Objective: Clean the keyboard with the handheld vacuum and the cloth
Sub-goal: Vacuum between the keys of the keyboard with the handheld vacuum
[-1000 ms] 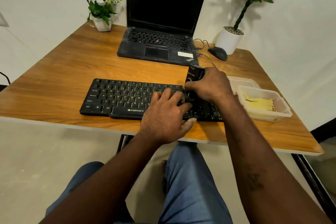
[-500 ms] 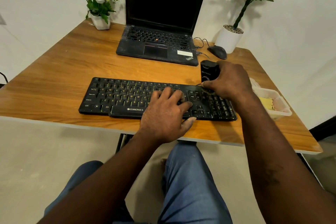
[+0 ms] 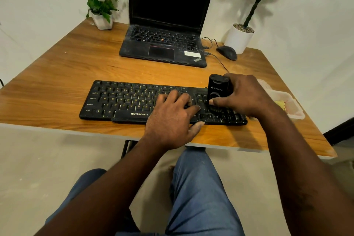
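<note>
Gripping the handheld vacuum (image 3: 218, 90), right hand (image 3: 247, 97) over ZEBRONICS keyboard (image 3: 122, 101)

The left hand (image 3: 172, 119) lay palm down on the keyboard (image 3: 122, 101), its fingers nearly straight and slightly spread over the keys, the thumb stretched out along the near edge. Its forearm ran up from the lower left. The right hand (image 3: 247, 96) was curled round the vacuum (image 3: 218, 90), back of the hand up, with the thumb pressed across the front. The right forearm came in from the lower right. The two hands sat just beside each other, not touching.
</note>
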{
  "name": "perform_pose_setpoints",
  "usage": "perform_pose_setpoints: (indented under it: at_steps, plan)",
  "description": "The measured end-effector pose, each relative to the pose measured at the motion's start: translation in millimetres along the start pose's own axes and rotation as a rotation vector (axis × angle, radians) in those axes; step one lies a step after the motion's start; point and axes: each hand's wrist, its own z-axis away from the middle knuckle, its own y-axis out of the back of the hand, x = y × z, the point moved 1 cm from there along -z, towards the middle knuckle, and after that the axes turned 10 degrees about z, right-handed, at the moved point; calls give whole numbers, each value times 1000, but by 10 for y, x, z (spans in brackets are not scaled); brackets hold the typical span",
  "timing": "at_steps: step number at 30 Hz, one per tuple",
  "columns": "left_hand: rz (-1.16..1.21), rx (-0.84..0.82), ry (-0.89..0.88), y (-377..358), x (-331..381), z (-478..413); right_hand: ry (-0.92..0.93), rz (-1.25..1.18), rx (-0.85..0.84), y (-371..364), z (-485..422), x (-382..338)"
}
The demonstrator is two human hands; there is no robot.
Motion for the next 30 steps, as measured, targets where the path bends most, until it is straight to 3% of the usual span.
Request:
perform_pose_setpoints:
  at_steps: [5,13,16,19,24,28,30]
  plan:
    - [-2,4,-3,0,-1,0,-91,-20,188,-81,26,35]
    - [-11,0,2,1,-1,10,-74,-204,200,-264,57,-149]
    - [-13,-11,1,2,1,2,-108,-76,157,-231,93,-39]
    - [-19,-3,3,1,-20,-4,-204,105,234,-118,114,84]
    - [-25,2,-10,-25,-22,12,-106,-44,211,-265,217,-47]
    - [-28,-11,-5,-20,-5,2,-165,-148,254,-273,242,19]
    - [-36,-14,-4,-18,-4,3,-162,-191,178,-241,258,88]
